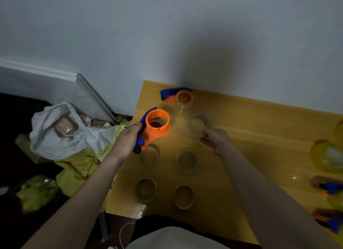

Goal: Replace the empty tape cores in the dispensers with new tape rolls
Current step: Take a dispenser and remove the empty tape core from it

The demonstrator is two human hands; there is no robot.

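Over wooden table (241, 118), left hand (128, 141) grips dispenser (156, 126); right hand (216, 139) pinches tape roll (198, 126).

White bag (61, 137) (crumpled), yellow plastic (78, 167), leaning white board (55, 87), wall (167, 35)

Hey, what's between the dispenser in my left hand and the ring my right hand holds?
Head view: only bare table between dispenser and ring.
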